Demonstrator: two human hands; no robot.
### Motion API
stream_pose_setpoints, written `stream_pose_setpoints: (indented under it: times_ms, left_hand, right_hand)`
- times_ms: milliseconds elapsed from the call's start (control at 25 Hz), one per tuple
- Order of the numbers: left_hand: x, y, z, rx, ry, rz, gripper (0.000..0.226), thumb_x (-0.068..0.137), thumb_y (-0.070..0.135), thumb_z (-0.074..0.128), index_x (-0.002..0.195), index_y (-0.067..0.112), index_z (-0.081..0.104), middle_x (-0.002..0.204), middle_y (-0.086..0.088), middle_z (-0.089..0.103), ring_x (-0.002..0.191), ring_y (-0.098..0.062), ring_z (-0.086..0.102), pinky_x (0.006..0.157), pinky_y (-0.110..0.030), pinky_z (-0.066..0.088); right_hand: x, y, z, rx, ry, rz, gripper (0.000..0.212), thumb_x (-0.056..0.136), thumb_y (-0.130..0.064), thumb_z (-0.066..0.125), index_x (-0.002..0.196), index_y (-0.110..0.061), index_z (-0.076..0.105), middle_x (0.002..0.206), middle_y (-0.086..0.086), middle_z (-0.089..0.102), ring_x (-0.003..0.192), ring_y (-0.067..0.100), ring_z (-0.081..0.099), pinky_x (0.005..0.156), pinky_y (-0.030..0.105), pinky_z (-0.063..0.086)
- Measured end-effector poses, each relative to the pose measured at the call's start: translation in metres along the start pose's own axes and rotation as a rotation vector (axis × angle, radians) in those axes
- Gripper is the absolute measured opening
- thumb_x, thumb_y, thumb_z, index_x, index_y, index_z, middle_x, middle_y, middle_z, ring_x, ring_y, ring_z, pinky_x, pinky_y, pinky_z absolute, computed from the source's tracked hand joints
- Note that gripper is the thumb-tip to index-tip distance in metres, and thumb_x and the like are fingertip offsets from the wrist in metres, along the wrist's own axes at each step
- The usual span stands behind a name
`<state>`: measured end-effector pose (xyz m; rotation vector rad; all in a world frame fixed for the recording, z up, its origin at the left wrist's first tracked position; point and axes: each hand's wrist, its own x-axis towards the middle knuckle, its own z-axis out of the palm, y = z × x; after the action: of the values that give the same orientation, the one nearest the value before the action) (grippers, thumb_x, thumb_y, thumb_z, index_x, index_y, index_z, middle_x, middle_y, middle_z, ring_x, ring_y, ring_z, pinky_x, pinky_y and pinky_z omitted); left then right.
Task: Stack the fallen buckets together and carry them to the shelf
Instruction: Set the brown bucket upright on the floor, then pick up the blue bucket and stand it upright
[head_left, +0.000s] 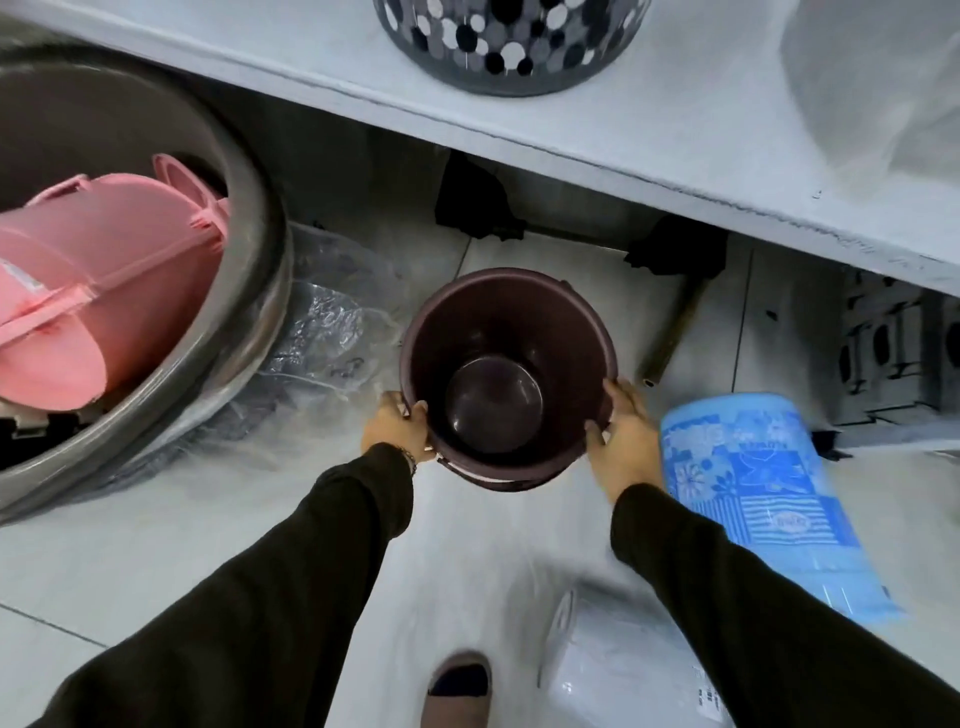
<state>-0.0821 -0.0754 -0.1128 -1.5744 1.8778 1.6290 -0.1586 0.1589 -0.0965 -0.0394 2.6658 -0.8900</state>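
A dark maroon bucket stack (506, 338) hangs upright over the tiled floor, mouth facing me, with a second rim showing just under the top one. My left hand (397, 428) grips its left rim and my right hand (623, 441) grips its right rim. The grey shelf (571, 130) runs across the top of the view, just beyond the buckets. Pink buckets (93, 291) lie on their sides inside a big grey tub at the left.
The large grey tub (249, 291) stands at left with clear plastic wrap (332, 332) beside it. A spotted grey basket (509, 47) sits on the shelf. A blue patterned roll (753, 493) and a white packet (613, 660) lie on the floor at right. My shoe (460, 686) is below.
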Motion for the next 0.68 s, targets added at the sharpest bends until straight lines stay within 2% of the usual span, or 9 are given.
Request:
stream_pose_setpoints:
  times_ms: [120, 200, 280, 400, 520, 600, 680]
  left_hand:
    - [0.004, 0.002, -0.004, -0.106, -0.013, -0.111, 0.027, 0.098, 0.022, 0.054, 0.122, 0.012, 0.046, 0.12, -0.025, 0.062, 0.086, -0.039, 0.067, 0.086, -0.058, 0.057]
    - [-0.003, 0.006, -0.008, 0.088, 0.01, -0.061, 0.042, 0.096, 0.028, 0.057, 0.132, 0.011, 0.044, 0.132, -0.022, 0.058, 0.102, -0.039, 0.066, 0.096, -0.05, 0.053]
    - [-0.016, 0.013, -0.008, 0.373, 0.096, 0.098, 0.057, 0.093, 0.035, 0.059, 0.141, 0.01, 0.039, 0.147, -0.019, 0.043, 0.123, -0.04, 0.055, 0.103, -0.044, 0.045]
    - [-0.058, 0.032, 0.002, 0.561, 0.134, 0.4, 0.055, 0.093, 0.033, 0.058, 0.142, 0.016, 0.04, 0.155, -0.014, 0.031, 0.131, -0.039, 0.047, 0.108, -0.047, 0.043]
    - [-0.101, 0.043, 0.03, 0.686, 0.039, 0.682, 0.045, 0.092, 0.026, 0.058, 0.136, 0.026, 0.049, 0.158, -0.001, 0.029, 0.139, -0.029, 0.036, 0.111, -0.044, 0.042]
    - [-0.128, 0.04, 0.058, 0.721, -0.054, 0.83, 0.042, 0.09, 0.025, 0.057, 0.131, 0.029, 0.052, 0.152, 0.006, 0.038, 0.135, -0.023, 0.039, 0.108, -0.04, 0.045]
    - [-0.157, 0.027, 0.098, 0.765, -0.203, 0.899, 0.039, 0.091, 0.027, 0.055, 0.129, 0.031, 0.054, 0.143, 0.009, 0.046, 0.127, -0.018, 0.045, 0.103, -0.036, 0.048]
  right_hand:
    - [0.001, -0.005, 0.004, -0.012, -0.017, -0.009, 0.061, 0.093, -0.01, 0.055, 0.15, -0.02, 0.035, 0.16, -0.001, 0.029, 0.141, 0.021, 0.04, 0.118, 0.036, 0.033]
    - [0.001, -0.006, -0.004, -0.057, -0.05, -0.017, 0.06, 0.096, -0.018, 0.053, 0.151, -0.023, 0.03, 0.16, -0.002, 0.028, 0.141, 0.022, 0.041, 0.115, 0.036, 0.035]
    - [-0.002, -0.003, -0.02, -0.052, -0.054, 0.023, 0.06, 0.097, -0.026, 0.051, 0.151, -0.026, 0.025, 0.159, -0.001, 0.03, 0.139, 0.025, 0.043, 0.112, 0.038, 0.037]
    - [-0.014, 0.014, -0.063, -0.022, -0.031, 0.066, 0.061, 0.097, -0.027, 0.051, 0.152, -0.022, 0.026, 0.157, 0.005, 0.035, 0.139, 0.029, 0.042, 0.115, 0.039, 0.033]
    - [-0.031, 0.049, -0.112, -0.041, -0.049, 0.134, 0.058, 0.094, -0.01, 0.05, 0.149, -0.017, 0.032, 0.157, 0.005, 0.034, 0.139, 0.028, 0.04, 0.114, 0.038, 0.032]
    - [-0.046, 0.082, -0.139, -0.047, -0.044, 0.178, 0.06, 0.086, 0.006, 0.046, 0.141, -0.018, 0.042, 0.156, 0.001, 0.035, 0.134, 0.026, 0.045, 0.107, 0.037, 0.039]
    - [-0.063, 0.123, -0.169, -0.072, 0.0, 0.232, 0.065, 0.077, 0.014, 0.044, 0.133, -0.018, 0.047, 0.149, 0.001, 0.042, 0.125, 0.028, 0.051, 0.099, 0.038, 0.044]
